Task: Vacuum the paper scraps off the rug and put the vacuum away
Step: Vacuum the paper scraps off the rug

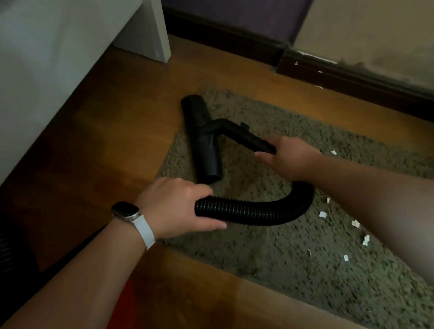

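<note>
Centre-left in the frame, your left hand (178, 207), with a white-strapped watch (127, 213) on its wrist, curls its fingers round the black ribbed vacuum hose (254, 212). Above it, the black T-shaped plastic nozzle (201, 139) rests on the shaggy grey-green rug (280, 262). Right of centre, your right hand (290, 157) wraps its fingers round the black rigid wand (254, 140). Small white paper scraps (354, 223) dot the rug at lower right.
</note>
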Demonstrator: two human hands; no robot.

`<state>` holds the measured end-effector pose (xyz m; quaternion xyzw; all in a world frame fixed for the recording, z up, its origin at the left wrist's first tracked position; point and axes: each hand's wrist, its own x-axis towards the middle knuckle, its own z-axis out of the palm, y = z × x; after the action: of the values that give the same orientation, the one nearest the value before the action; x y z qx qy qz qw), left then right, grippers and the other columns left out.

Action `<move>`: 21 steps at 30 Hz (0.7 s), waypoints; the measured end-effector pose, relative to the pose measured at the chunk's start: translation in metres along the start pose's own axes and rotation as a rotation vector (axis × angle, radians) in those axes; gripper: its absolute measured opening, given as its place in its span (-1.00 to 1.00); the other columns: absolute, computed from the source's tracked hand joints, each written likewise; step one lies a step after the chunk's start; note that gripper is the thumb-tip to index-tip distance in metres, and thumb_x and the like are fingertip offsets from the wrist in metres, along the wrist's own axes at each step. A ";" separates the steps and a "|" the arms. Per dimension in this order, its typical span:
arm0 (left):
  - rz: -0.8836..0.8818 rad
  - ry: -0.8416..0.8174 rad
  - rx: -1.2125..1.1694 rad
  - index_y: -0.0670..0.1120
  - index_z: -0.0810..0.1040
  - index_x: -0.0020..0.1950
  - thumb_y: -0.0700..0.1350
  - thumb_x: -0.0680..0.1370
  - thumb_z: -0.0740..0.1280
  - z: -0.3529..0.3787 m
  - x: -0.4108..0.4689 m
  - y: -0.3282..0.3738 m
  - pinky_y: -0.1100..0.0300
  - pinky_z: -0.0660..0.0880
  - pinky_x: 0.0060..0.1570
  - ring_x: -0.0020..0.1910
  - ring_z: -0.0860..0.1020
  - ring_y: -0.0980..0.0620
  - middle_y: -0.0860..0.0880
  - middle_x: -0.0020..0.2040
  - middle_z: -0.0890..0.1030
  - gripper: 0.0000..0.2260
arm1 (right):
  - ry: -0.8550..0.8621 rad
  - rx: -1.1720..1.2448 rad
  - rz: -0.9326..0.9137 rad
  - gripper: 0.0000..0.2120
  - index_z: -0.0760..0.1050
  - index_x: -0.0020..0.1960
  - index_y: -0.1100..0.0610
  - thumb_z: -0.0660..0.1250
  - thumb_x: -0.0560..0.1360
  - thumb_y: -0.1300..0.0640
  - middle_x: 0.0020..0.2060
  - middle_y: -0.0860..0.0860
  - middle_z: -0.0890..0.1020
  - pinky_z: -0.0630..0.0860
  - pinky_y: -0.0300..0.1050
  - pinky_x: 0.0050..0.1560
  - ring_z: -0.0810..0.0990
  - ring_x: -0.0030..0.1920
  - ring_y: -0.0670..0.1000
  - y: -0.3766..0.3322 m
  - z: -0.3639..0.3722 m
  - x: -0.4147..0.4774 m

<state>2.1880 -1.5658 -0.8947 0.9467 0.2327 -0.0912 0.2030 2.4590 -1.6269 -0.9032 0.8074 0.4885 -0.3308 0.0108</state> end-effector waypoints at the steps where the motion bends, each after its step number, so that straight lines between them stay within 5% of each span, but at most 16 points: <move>1: 0.004 -0.004 -0.003 0.16 0.49 -0.07 0.50 0.38 0.20 0.000 0.000 0.001 0.28 0.42 -0.34 -0.33 0.46 0.24 0.16 -0.31 0.48 -0.55 | 0.004 0.027 0.032 -0.59 0.43 0.33 -0.04 0.17 0.59 -0.24 -0.22 0.04 0.59 0.55 -0.03 -0.27 0.61 -0.27 0.05 0.007 0.002 -0.003; 8: 0.083 -0.030 -0.006 0.15 0.51 -0.01 0.53 0.37 0.09 0.012 0.003 0.015 0.28 0.45 -0.33 -0.34 0.48 0.22 0.17 -0.31 0.48 -0.47 | 0.114 0.263 0.252 -0.73 0.46 0.15 -0.01 0.22 0.60 -0.17 -0.26 0.03 0.58 0.47 -0.11 -0.32 0.60 -0.29 0.06 0.057 0.029 -0.047; 21: 0.073 0.086 -0.054 0.15 0.55 -0.05 0.62 0.31 -0.04 0.016 0.001 0.006 0.28 0.44 -0.42 -0.38 0.46 0.25 0.19 -0.34 0.48 -0.33 | 0.009 -0.008 0.052 -0.62 0.40 0.27 0.01 0.16 0.61 -0.22 -0.18 0.00 0.56 0.51 -0.10 -0.29 0.59 -0.23 0.04 -0.008 -0.006 0.010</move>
<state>2.1904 -1.5777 -0.9075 0.9519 0.2088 -0.0364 0.2214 2.4588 -1.6130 -0.9014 0.8211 0.4688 -0.3250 0.0204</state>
